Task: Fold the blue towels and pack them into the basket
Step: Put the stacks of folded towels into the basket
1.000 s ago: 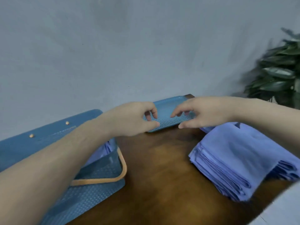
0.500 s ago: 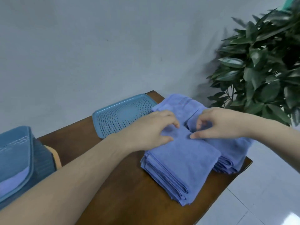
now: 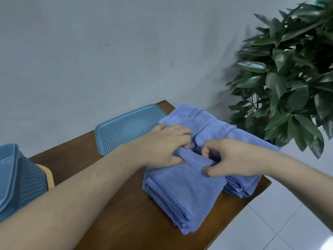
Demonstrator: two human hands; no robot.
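Two stacks of folded blue towels (image 3: 182,199) lie on the right half of the wooden table (image 3: 115,213). My left hand (image 3: 162,147) and my right hand (image 3: 232,157) both pinch the far edge of the top towel (image 3: 192,157) of the near stack, and the cloth bunches up between them. The second stack (image 3: 239,136) lies behind my right hand. The blue mesh basket (image 3: 27,179) with a tan handle stands at the left frame edge, only partly in view.
A blue perforated tray (image 3: 126,129) lies flat at the table's far edge, against the grey wall. A leafy potted plant (image 3: 288,78) stands right of the table. White floor tiles show past the table's right edge.
My hands left the blue tray and moved right onto the towel stacks. They now pinch the top towel, whose far edge has lifted. The view swung right.
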